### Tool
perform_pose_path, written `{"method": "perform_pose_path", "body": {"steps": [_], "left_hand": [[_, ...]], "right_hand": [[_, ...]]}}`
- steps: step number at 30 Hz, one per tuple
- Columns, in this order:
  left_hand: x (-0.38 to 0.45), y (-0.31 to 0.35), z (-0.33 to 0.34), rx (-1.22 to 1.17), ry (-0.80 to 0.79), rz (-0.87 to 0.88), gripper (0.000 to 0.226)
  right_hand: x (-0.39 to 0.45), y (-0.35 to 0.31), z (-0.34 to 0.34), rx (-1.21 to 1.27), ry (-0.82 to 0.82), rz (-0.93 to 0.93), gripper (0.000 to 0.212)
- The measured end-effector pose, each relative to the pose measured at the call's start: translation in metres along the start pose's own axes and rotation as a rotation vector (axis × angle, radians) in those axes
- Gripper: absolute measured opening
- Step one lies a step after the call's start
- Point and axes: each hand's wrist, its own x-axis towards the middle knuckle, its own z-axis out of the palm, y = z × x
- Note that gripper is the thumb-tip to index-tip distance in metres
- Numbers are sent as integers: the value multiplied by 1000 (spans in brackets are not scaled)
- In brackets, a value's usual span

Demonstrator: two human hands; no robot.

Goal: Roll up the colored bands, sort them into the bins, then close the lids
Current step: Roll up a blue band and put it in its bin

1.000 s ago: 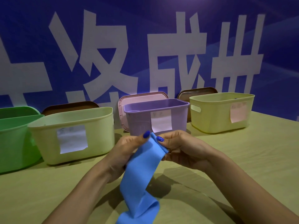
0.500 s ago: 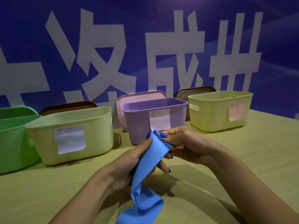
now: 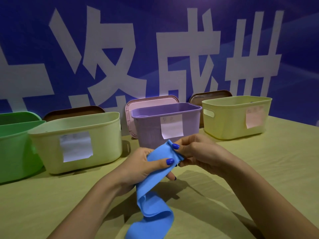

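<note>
Blue wall (image 3: 25, 40) w/ big white characters behind a yellowish table (image 3: 259, 161). Blue band (image 3: 155, 183) held above the table in front of the purple bin (image 3: 151, 133) — left hand (image 3: 139, 168) grips its middle, thumb across; right hand (image 3: 198, 152) pinches the top end, started into a roll. Loose tail hangs twisted toward the bottom edge. Green bin (image 3: 12, 152), 2 yellow bins (image 3: 107, 144) (image 3: 229, 125) open — lids propped behind.
</note>
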Motion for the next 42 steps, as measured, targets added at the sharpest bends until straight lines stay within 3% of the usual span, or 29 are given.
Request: {"method": "perform_pose_path", "body": {"steps": [4,10,23,31,42], "left_hand": [[0,1,-6,57,-94,-47,32],[-2,0,-8,69,-162,-57,28],[-2,-1,-14,52,-189,-82,20],[-2,-2,-14,146,-192,-56,25],[-1,-2,-15,79,-215,-77,28]], "right_hand": [[2,1,3,-98,25,-23,21],[2,1,5,-144,46,-43,20],[0,1,7,-145,18,-36,19],[0,3,11,-214,57,-66,18],[0,2,14,-137,51,-37,15]]}}
